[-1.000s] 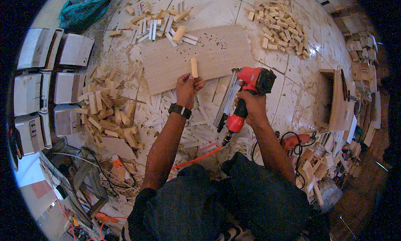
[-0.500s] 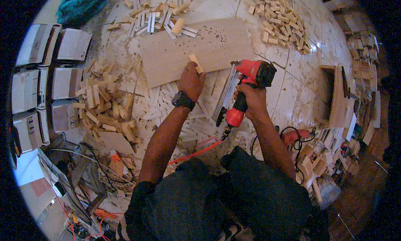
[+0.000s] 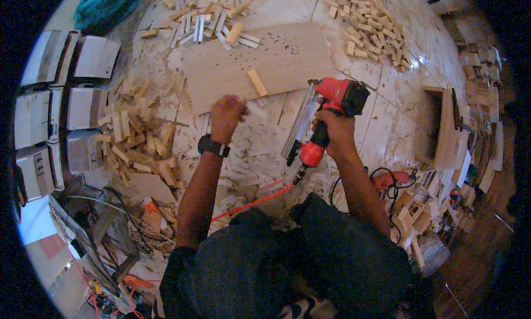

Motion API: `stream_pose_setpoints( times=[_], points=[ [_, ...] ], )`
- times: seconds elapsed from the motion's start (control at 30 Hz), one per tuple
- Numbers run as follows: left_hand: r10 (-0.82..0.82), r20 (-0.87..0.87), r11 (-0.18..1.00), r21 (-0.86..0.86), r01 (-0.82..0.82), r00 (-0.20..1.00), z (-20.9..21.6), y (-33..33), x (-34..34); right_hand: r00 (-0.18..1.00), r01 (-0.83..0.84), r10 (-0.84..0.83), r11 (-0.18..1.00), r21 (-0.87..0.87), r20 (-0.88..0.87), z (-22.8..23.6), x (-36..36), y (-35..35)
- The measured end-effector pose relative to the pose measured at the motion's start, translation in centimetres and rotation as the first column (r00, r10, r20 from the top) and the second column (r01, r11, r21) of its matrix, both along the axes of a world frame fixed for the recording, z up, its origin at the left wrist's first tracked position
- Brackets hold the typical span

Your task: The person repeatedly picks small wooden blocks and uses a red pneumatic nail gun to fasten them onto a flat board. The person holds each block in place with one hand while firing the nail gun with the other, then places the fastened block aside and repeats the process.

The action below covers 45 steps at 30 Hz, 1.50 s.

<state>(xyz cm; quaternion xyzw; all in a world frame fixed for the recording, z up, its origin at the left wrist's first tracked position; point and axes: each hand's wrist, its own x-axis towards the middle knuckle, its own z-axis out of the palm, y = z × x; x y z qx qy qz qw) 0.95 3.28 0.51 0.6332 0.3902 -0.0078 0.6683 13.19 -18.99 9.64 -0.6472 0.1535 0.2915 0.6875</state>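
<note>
My right hand (image 3: 338, 130) is wrapped round the grip of a red and black nail gun (image 3: 332, 98). Its long metal magazine slants down toward me, and a red air hose (image 3: 254, 201) runs from the handle's end. My left hand (image 3: 225, 118), with a dark watch at the wrist, hovers off the near edge of a flat wooden board (image 3: 221, 70). Motion smears its fingers, so their pose is unclear. A small wood block (image 3: 257, 82) lies on the board near that edge, apart from both hands. Dark specks are scattered on the board's far half.
Loose wood blocks lie in heaps to the left (image 3: 133, 136) and far right (image 3: 376, 29). Light strips and blocks (image 3: 210, 23) overlap the board's far edge. Boxes (image 3: 88, 109) line the left side. A second red tool (image 3: 394, 178) with a black cord rests at right, among offcuts.
My left hand has let go of the small wood block and drawn back to the left. The block stays on the board. My right hand and the nail gun have hardly moved.
</note>
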Motion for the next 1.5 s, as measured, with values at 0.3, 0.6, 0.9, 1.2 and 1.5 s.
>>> stream_pose_setpoints(
  times=[0.3, 0.6, 0.9, 1.2, 1.5],
  points=[
    [0.549, 0.245, 0.822, -0.328, -0.465, 0.799, -3.3, 0.3, 2.4, 0.972, -0.225, 0.231, 0.967, -0.116, 0.045, -0.2, -0.9, 3.0],
    [0.405, 0.109, 0.905, -0.186, -0.382, 0.908, -1.8, 0.2, 2.3, 0.929, -0.357, 0.350, 0.933, 0.038, 0.124, 0.0, -2.0, 6.8],
    [0.380, 0.183, 0.925, -0.047, -0.378, 0.907, -2.6, -0.3, 2.1, 0.850, -0.434, 0.508, 0.827, -0.357, 0.144, -1.4, -2.4, 9.8],
    [0.464, 0.166, 0.886, -0.082, -0.457, 0.870, -0.2, -0.6, 2.2, 0.855, -0.423, 0.492, 0.844, -0.331, 0.161, -0.9, -2.9, 10.5],
    [0.408, 0.113, 0.911, 0.006, -0.411, 0.906, -1.2, -0.9, 1.9, 0.770, -0.525, 0.618, 0.755, -0.393, 0.157, -0.4, -2.8, 11.4]
  ],
)
